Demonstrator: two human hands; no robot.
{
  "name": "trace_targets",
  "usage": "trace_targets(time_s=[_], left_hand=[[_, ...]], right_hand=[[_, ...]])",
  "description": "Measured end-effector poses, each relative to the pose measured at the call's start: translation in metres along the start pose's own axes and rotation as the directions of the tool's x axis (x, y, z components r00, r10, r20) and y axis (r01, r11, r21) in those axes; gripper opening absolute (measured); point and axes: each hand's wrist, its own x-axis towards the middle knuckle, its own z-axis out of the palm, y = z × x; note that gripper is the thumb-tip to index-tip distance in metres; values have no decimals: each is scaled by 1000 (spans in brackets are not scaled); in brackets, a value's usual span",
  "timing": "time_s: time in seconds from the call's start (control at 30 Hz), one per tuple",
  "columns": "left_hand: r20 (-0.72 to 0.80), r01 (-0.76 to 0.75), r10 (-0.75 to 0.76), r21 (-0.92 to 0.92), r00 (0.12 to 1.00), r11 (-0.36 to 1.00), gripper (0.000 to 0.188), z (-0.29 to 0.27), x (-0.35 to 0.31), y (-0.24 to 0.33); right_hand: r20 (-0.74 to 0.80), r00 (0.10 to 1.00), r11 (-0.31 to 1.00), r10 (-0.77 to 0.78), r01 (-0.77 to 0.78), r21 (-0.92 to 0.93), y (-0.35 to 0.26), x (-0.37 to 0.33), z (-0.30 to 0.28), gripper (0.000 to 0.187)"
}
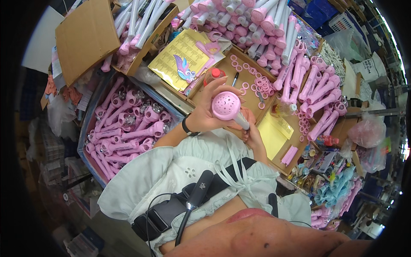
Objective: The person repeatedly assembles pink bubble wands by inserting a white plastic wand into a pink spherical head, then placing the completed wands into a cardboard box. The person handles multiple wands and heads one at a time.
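In front of my chest I hold a toy wand with a round pink head (226,106), pierced with small holes, and a pale grey handle (242,121). My left hand (204,109), with a black band at the wrist, wraps its fingers and thumb around the head. Lower down, my right hand (253,135) is closed around the handle's far part, which its fingers partly hide. Just beyond my left fingers stands a bottle with a red cap (215,73). Many loose pink rings (263,85) lie in the cardboard tray (274,112) past my hands.
A blue-lined bin (87,128) full of pink handles stands at left. White-and-pink wands (248,21) pile up at the back, with pink handles (319,85) at right. Yellow sheets (182,60), a pen (235,79) and yellow paper (274,132) lie on the bench.
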Motion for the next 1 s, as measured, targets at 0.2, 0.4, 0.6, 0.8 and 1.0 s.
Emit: trace_targets(time_s=[0.2,0.4,0.6,0.8,1.0], left_hand=[[-54,0,3,62,999,998,92,-1,3,3],[-278,109,27,460,960,881,38,-23,4,6],[-391,339,-198,336,899,879,20,-48,-3,2],[-471,437,-377,20,797,899,13,-55,-4,-5],[-362,531,-525,-92,770,843,31,-71,-1,-5]], right_hand=[[20,998,996,62,-61,-72,-2,-6,6,49],[-77,982,983,-174,178,44,-20,-36,-5,50],[-308,723,768,-619,639,-44,-53,-88,-3,52],[-305,470,560,-828,709,-428,-73,-122,16,52],[16,242,179,-970,760,-624,-75,-131,23,48]])
